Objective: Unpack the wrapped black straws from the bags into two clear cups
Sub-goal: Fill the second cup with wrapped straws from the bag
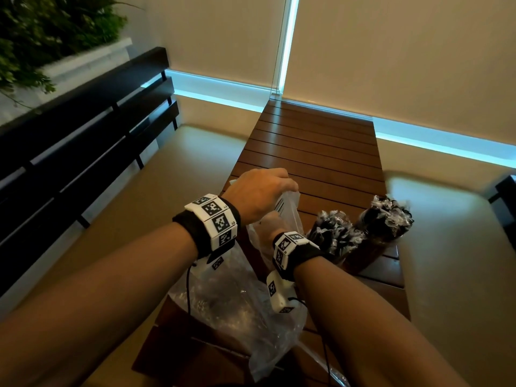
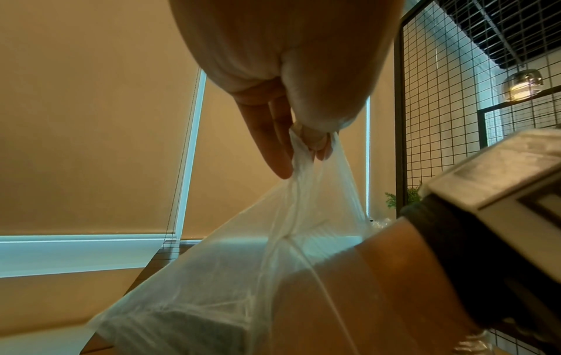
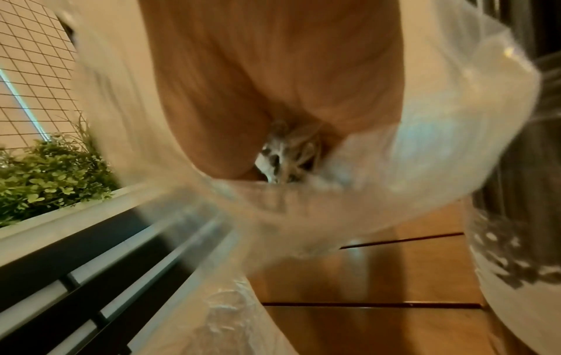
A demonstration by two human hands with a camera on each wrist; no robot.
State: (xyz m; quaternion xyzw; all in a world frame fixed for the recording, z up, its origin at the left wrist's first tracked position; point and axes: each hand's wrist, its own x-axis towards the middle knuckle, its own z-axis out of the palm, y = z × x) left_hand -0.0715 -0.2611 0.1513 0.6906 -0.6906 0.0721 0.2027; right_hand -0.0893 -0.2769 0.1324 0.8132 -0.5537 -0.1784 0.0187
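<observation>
Left hand (image 1: 258,191) pinches the mouth of the clear bag (image 2: 303,216), holding it up and open; right hand (image 1: 275,223), sunk inside, closes on wrapped black straws (image 3: 283,156). The two clear cups (image 1: 363,236), already full of straws, stand just right on the slatted table (image 1: 312,141). Best practice: keep the mouth taut and draw the bundle straight out.

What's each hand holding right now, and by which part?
The left hand pinches the thin clear plastic bag by its gathered top edge. The right hand is inside that bag; something crinkly shows at its fingers, but the blur hides any grip.
</observation>
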